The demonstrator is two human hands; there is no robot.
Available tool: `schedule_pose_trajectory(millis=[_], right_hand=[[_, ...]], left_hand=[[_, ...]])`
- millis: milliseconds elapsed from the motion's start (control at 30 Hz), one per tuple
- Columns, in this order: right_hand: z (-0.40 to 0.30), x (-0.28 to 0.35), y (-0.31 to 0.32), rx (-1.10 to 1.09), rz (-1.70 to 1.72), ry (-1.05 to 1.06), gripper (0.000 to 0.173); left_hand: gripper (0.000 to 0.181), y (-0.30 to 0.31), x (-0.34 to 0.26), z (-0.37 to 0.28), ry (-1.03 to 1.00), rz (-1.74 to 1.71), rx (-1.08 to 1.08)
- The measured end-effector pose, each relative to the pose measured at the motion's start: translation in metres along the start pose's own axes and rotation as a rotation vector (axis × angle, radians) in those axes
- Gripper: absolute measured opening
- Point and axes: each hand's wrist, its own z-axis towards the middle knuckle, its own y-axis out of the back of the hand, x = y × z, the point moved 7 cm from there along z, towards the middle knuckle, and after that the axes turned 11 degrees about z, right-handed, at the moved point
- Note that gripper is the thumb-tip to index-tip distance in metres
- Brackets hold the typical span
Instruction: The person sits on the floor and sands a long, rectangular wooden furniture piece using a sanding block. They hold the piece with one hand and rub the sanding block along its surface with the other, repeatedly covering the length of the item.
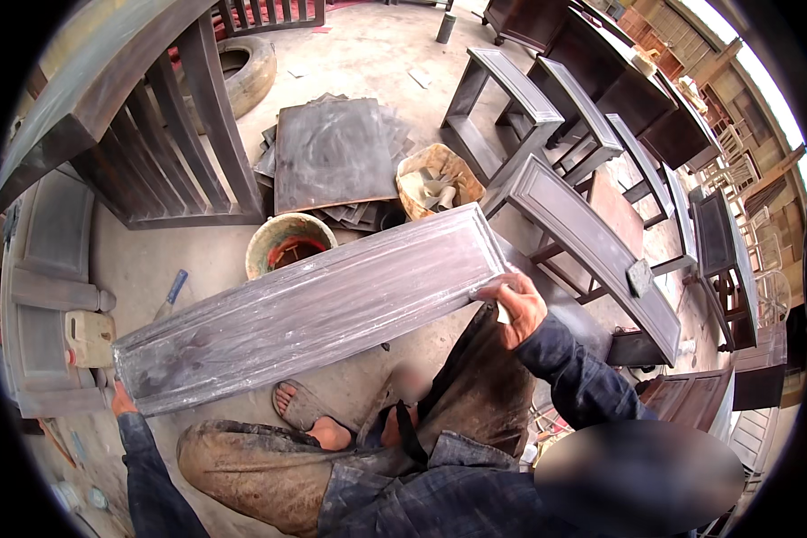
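A long wooden drawer front or panel (309,313) with a moulded border lies across the view in front of me, dusted with pale powder. My left hand (124,398) grips its near left end, most of the fingers hidden behind the wood. At the opposite end, my right hand (516,306) holds the near right corner, with a small white piece (504,313), perhaps folded sandpaper, tucked against the palm. The panel is held above my sandalled feet and slants up towards the right. Its far edge partly covers a bucket (289,235) with reddish-brown contents.
A blue-handled scraper or brush (175,288) lies on the floor beyond the panel. Stacked dark boards (336,155) and a basin of scraps (437,176) stand further off. A slatted frame (168,128) rises at left, near a plastic jug (89,337). Several drawers (592,252) crowd the right.
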Motion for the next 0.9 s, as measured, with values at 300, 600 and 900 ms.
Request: schedule_pose_trajectory(millis=[300, 600, 900], right_hand=[[0.018, 0.084, -0.059, -0.012, 0.125, -0.052, 0.038], [-0.024, -0.008, 0.009, -0.134, -0.401, -0.207, 0.051], [-0.027, -0.013, 0.004, -0.196, -0.324, -0.321, 0.058]], left_hand=[[0.074, 0.004, 0.002, -0.003, 0.045, 0.178, 0.018], [0.071, 0.008, -0.007, 0.003, 0.072, 0.108, -0.014], [0.063, 0.01, -0.016, -0.005, -0.07, 0.188, -0.043]])
